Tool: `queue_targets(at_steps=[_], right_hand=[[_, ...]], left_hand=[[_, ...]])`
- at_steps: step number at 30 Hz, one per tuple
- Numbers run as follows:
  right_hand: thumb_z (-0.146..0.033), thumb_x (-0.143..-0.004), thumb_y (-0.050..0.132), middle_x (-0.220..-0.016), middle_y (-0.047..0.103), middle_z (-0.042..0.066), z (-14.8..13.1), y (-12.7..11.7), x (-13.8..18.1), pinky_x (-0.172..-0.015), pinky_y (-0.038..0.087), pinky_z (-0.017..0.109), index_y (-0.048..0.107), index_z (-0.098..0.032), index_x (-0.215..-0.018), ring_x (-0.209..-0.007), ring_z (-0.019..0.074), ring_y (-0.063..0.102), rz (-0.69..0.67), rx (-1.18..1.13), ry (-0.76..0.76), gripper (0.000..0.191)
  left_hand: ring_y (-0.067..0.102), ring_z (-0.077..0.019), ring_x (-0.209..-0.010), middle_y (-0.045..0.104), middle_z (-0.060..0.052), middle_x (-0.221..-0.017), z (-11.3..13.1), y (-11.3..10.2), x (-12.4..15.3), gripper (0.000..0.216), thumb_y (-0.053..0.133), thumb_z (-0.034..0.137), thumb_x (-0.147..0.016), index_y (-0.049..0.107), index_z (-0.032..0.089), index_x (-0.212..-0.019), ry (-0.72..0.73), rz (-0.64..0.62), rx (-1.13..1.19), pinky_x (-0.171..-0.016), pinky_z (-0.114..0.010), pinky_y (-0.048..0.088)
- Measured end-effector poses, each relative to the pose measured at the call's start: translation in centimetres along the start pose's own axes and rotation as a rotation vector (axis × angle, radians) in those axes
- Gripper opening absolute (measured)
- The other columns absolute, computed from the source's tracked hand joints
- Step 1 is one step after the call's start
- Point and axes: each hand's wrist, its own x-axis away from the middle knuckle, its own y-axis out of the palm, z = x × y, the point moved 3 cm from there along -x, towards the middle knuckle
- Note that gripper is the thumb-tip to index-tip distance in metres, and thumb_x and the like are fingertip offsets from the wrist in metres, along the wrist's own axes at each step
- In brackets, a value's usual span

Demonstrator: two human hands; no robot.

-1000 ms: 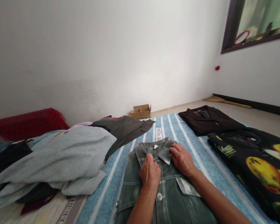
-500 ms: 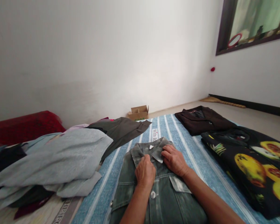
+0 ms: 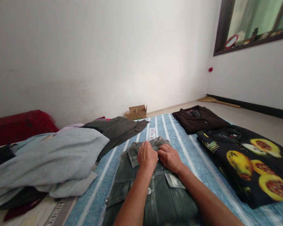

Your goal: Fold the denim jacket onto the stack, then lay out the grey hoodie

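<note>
A grey-green denim jacket (image 3: 160, 194) lies front up before me, its collar at the far end and a pale button on its front placket. My left hand (image 3: 147, 157) is closed at the neck opening, with the left collar flap beside it. My right hand (image 3: 169, 157) pinches the right side of the collar, close against the left hand. The fingertips of both hands are partly hidden behind the knuckles. A pocket flap (image 3: 174, 180) shows just below my right wrist.
A loose heap with a grey garment (image 3: 61, 160) lies left. Right are a folded dark brown garment (image 3: 200, 118) and a black fruit-print garment (image 3: 245, 163). Blue striped cloth (image 3: 186, 149) lies beneath. A cardboard box (image 3: 136, 112) stands by the wall; a broom (image 3: 218, 101) lies on the floor.
My left hand has moved up the collar toward the right hand, and the right hand has shifted inward. The two now nearly touch. The whole view has swung slightly right.
</note>
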Motion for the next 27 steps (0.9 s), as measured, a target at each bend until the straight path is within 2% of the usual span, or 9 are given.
queue_targets(at_steps=[5,10,14,18,27], right_hand=[[-0.018,-0.090,0.050,-0.082,0.060,0.006,0.0,0.0,0.0,-0.072,0.042,0.030,0.063,-0.019,-0.082,-0.084,0.0192,0.051,0.002,-0.003,-0.009,0.016],[-0.016,-0.089,0.051,-0.083,0.060,0.006,0.0,0.0,0.0,-0.073,0.043,0.029,0.064,-0.019,-0.084,-0.085,0.0188,0.052,0.007,-0.012,-0.005,0.014],[-0.013,-0.085,0.050,-0.084,0.060,0.006,0.0,0.0,0.1,-0.075,0.043,0.030,0.062,-0.019,-0.080,-0.086,0.0196,0.052,-0.003,-0.023,0.004,0.015],[-0.011,-0.082,0.049,-0.086,0.060,0.007,-0.2,-0.2,0.2,-0.078,0.044,0.031,0.063,-0.019,-0.082,-0.088,0.0201,0.052,-0.014,-0.047,0.010,0.016],[-0.008,-0.070,0.046,-0.093,0.060,0.009,-0.2,-0.7,0.3,-0.082,0.044,0.035,0.064,-0.017,-0.078,-0.090,0.0211,0.053,-0.011,-0.188,0.038,0.021]], left_hand=[[0.059,-0.0221,-0.105,0.065,-0.011,-0.106,0.6,1.6,-1.9,0.022,0.047,0.013,-0.084,0.061,0.014,-0.101,-0.044,0.103,0.200,-0.086,-0.028,0.041],[0.063,-0.0203,-0.095,0.069,-0.008,-0.097,-0.4,4.6,-3.2,0.019,0.047,0.017,-0.088,0.063,0.017,-0.099,0.001,0.005,0.277,-0.079,-0.027,0.041],[0.063,-0.0183,-0.091,0.070,-0.007,-0.095,-1.6,6.1,-3.0,0.019,0.046,0.017,-0.090,0.064,0.018,-0.095,0.039,0.026,0.298,-0.078,-0.026,0.041],[0.062,-0.0169,-0.091,0.069,-0.005,-0.095,-2.1,6.9,-2.8,0.016,0.048,0.016,-0.088,0.064,0.018,-0.092,0.098,0.059,0.319,-0.080,-0.025,0.041],[0.062,-0.0171,-0.093,0.069,-0.006,-0.096,-2.4,7.5,-2.6,0.013,0.055,0.014,-0.084,0.065,0.017,-0.093,0.114,0.110,0.409,-0.084,-0.027,0.044]])
